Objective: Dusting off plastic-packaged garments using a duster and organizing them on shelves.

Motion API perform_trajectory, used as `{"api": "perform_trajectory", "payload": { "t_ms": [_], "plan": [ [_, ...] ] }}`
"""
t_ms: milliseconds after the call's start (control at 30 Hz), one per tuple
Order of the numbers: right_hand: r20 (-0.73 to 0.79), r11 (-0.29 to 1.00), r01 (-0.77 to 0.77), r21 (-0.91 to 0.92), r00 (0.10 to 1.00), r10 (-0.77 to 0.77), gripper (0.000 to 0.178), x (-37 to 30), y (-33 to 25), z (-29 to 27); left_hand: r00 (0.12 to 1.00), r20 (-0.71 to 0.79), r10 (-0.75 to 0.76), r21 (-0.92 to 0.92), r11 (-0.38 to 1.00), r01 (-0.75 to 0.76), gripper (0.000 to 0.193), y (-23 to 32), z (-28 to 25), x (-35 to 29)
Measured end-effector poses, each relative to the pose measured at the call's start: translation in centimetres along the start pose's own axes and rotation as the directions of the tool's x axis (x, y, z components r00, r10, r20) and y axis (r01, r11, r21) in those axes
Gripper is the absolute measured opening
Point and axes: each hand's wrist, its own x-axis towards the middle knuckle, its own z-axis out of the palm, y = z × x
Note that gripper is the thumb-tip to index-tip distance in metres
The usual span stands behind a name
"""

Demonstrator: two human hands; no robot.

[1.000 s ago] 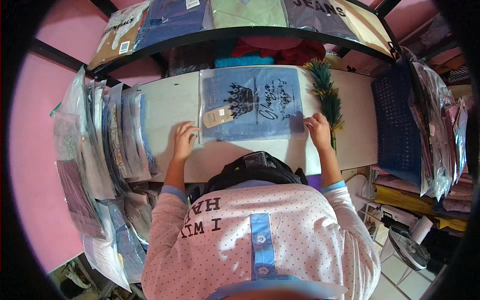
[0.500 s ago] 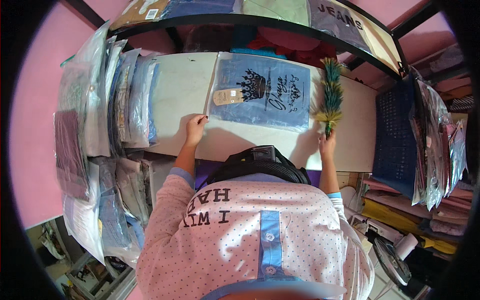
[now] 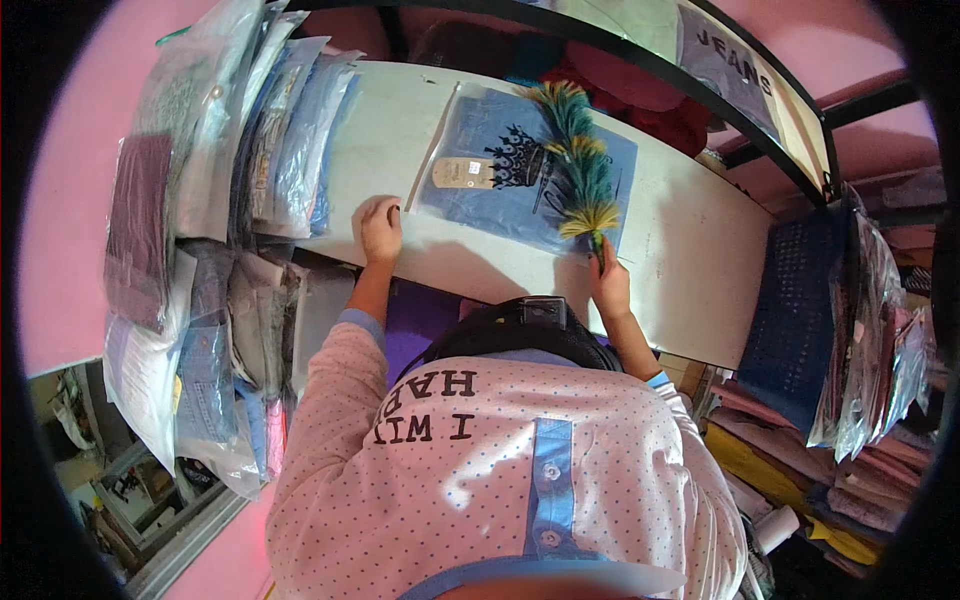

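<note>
A blue garment in a clear plastic bag (image 3: 465, 205) lies flat on the white table, with a tan paper tag (image 3: 463, 173) and a black printed crown showing on it. My right hand (image 3: 611, 287) grips the handle of a feather duster (image 3: 580, 165) with green and yellow plumes. The plumes lie over the right half of the bag and cover part of its print. Left of the bag and apart from it, my left hand (image 3: 380, 230) rests on the table with its fingers curled in; nothing shows in them.
Bagged garments (image 3: 290, 140) stand in a row on the table's left. A dark blue plastic basket (image 3: 790, 310) stands on the right beside more bagged clothes (image 3: 870, 320). Above the table's far edge runs a black shelf frame (image 3: 640, 62). Folded cloths (image 3: 770, 470) lie stacked at lower right.
The duster has swung left in my right hand, from beside the bag onto it. My left hand has drawn slightly away from the bag's corner. The whole view has shifted and turned.
</note>
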Motion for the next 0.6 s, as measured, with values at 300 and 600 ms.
{"api": "perform_trajectory", "payload": {
  "t_ms": [300, 600],
  "plan": [
    [0.276, 0.943, 0.261, -0.207, 0.94, -0.2, 0.042, 0.8, -2.8, -2.1, 0.922, -0.156, 0.355, 0.522, 0.822, -0.228, 0.04, -1.5, 0.4, -1.5],
    [0.367, 0.898, 0.386, -0.21, 0.883, -0.294, 0.04, -0.4, -3.4, -3.4, 0.924, -0.157, 0.349, 0.528, 0.82, -0.22, 0.041, -1.8, 0.2, -1.7]
  ]
}}
